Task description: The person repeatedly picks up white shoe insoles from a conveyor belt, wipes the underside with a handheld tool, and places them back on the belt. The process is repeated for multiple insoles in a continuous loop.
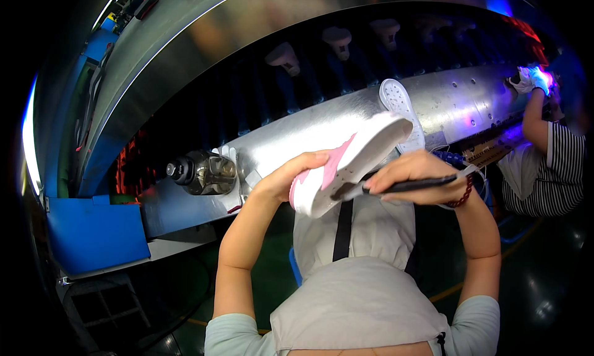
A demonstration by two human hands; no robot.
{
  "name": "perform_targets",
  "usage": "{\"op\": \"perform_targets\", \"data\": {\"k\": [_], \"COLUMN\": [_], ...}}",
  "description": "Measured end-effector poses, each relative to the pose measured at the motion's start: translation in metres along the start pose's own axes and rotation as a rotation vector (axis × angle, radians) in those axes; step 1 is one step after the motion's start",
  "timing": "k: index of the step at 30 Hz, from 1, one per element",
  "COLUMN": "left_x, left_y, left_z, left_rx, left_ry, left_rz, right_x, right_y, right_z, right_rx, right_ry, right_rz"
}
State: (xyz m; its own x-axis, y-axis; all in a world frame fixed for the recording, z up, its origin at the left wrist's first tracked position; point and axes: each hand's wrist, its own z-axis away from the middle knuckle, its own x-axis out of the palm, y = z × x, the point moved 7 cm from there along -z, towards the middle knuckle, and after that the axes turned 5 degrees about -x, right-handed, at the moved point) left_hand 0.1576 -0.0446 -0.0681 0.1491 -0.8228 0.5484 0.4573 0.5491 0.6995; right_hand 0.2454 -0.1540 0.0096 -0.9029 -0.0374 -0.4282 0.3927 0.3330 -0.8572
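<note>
My left hand (291, 172) grips a white and pink shoe sole (365, 149) by its near left end, thumb over the pink side. The sole is held up tilted in front of me, its far end rising to the right. In my right hand (414, 175) is a brush (433, 183) with a long black handle. Its bristles are at the sole's hollow inner face, low near the left end; whether they touch cannot be made out. Behind, a second white sole (401, 111) with small holes lies on the metal bench (309, 122).
A dark see-through bottle (213, 172) with a black cap stands at the bench's left. Beyond the bench, a dark conveyor carries several soles (337, 42) on holders. At right, another person's hand (539, 81) is under blue light. A blue box (93, 232) is at left.
</note>
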Motion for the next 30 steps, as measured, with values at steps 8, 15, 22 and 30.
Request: {"op": "perform_targets", "data": {"k": [8,15,22,30], "left_x": [-0.011,-0.039,-0.036,0.003], "left_y": [0.005,-0.005,0.017,0.005], "left_z": [0.021,0.027,0.033,-0.017], "left_rx": [0.048,0.031,0.193,0.508], "left_ry": [0.168,0.148,0.134,-0.168], "left_rz": [0.141,0.206,-0.017,0.557], "right_x": [-0.019,-0.003,-0.005,-0.005], "right_y": [-0.008,-0.012,-0.012,0.004], "right_z": [0.015,0.02,0.021,0.007], "right_rx": [-0.036,-0.004,-0.033,0.134], "right_ry": [0.243,0.05,0.141,0.509], "right_rz": [0.098,0.062,0.159,-0.075]}}
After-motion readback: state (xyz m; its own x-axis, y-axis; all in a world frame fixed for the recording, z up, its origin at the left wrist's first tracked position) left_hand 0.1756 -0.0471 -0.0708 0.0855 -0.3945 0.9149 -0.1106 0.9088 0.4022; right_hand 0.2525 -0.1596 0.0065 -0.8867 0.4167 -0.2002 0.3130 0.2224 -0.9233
